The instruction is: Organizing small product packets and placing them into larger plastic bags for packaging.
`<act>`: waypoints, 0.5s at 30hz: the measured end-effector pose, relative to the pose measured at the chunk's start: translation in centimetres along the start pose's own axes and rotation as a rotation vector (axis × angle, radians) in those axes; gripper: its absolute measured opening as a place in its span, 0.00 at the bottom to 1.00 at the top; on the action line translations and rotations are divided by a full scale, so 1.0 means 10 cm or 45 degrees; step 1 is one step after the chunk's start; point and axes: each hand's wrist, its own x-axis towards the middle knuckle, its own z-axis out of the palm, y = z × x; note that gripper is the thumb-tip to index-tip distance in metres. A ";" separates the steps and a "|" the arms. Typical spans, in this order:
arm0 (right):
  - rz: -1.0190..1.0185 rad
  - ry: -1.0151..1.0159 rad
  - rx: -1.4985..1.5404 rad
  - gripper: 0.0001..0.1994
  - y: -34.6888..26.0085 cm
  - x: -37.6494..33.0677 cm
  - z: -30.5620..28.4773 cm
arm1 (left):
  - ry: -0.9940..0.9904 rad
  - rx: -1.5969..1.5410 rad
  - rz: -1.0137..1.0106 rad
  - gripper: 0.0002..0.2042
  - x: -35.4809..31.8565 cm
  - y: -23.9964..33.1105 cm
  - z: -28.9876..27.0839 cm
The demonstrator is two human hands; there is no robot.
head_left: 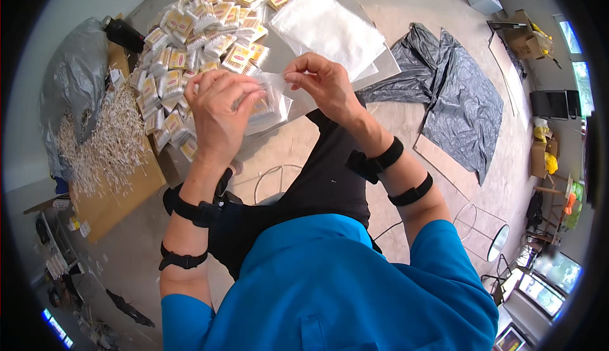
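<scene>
Between my hands, at the table's near edge, is a clear plastic bag (274, 102) with pale contents that look like cotton swabs. My left hand (219, 107) curls over the bag's left side, its fingers bent around the plastic and partly hiding what is inside. At the bag's upper right edge, my right hand (325, 86) pinches the film between thumb and fingers. A large heap of small cotton swab packs (209, 40) with yellow and white labels lies just beyond my left hand. Flat clear bags (327, 27) are stacked to the right of that heap.
Many loose cotton swabs (104, 142) cover a brown board at left, beside a grey plastic bag (73, 84). A dark bottle (124, 34) stands near the heap. Black plastic sheeting (466, 97) lies on the floor at right, with a wire-framed stool (498, 242) nearer me.
</scene>
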 end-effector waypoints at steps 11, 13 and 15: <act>-0.154 -0.053 -0.366 0.06 -0.01 0.18 -0.10 | -0.138 -0.220 -0.071 0.02 0.18 -0.23 0.01; -0.098 -0.047 -0.303 0.07 0.03 0.18 -0.11 | -0.187 -0.310 -0.156 0.05 0.19 -0.25 0.02; -0.044 -0.040 -0.242 0.09 0.07 0.17 -0.10 | -0.201 -0.294 -0.162 0.05 0.20 -0.26 0.03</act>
